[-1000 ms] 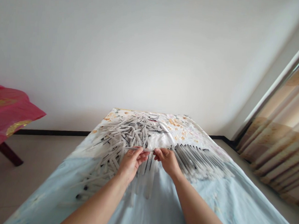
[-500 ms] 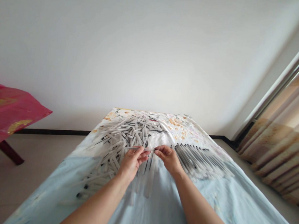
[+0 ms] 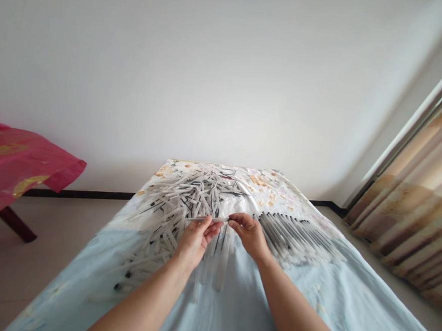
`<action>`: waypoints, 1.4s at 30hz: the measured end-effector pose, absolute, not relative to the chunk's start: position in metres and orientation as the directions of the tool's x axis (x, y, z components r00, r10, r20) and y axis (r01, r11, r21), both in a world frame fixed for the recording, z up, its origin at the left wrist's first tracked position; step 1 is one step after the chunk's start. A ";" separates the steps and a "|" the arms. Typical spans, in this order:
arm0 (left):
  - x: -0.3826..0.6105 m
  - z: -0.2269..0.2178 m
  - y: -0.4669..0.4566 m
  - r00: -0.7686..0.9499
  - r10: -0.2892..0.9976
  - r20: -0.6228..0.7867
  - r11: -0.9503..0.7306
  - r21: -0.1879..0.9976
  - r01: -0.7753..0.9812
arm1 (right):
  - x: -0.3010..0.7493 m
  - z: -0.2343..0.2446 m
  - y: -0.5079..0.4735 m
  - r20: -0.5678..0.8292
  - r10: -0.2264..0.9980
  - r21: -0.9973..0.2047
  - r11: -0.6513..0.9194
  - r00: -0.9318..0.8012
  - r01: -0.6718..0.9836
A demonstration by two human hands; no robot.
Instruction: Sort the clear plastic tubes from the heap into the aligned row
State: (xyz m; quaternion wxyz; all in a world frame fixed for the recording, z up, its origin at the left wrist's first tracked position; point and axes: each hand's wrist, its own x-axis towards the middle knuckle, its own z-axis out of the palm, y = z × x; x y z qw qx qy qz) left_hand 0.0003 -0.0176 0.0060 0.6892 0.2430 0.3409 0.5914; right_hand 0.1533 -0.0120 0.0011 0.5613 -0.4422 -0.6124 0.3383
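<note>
Far left: one red sheet with gold print point(image 3: 26, 158), cut off by frame edge; below it, one dark red leg point(image 3: 17, 224), top hidden. Next: one loose heap of thin whitish translucent tubes with black parts point(image 3: 197, 194), too tangled to count, on one worktop draped in white floral and pale blue cloth point(image 3: 246, 307). At heap's near-left end, two black round tips point(image 3: 122, 281) readable, rest blurred, partly blocked by left forearm. Centre: one slim whitish tube point(image 3: 219, 220), near level, in front of heap, between both hands. Grasped in left hand point(image 3: 195, 239), thumb side up, middle covered. Dark right end pinched in right hand point(image 3: 249, 234), tip hidden by fingers. Just right: one slanted row of black-and-whitish sticks point(image 3: 295, 237), side by side, near ends blurred, count unclear, left edge close behind right hand. Far right: one beige-brown curtain point(image 3: 420, 207), cut off.
</note>
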 end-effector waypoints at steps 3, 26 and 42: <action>-0.001 0.006 -0.018 0.086 0.988 -0.126 0.152 0.756 -0.637 | 0.156 0.001 -0.011 0.247 0.969 -0.960 0.247 -0.015 0.129; -0.001 0.004 -0.017 0.116 0.992 -0.050 0.110 0.791 -0.602 | 0.160 -0.004 -0.010 0.205 0.970 -0.935 0.233 -0.130 0.265; -0.001 0.006 -0.018 0.103 0.994 -0.041 0.094 0.803 -0.588 | 0.159 -0.006 -0.009 0.264 0.961 -0.958 0.271 -0.080 0.096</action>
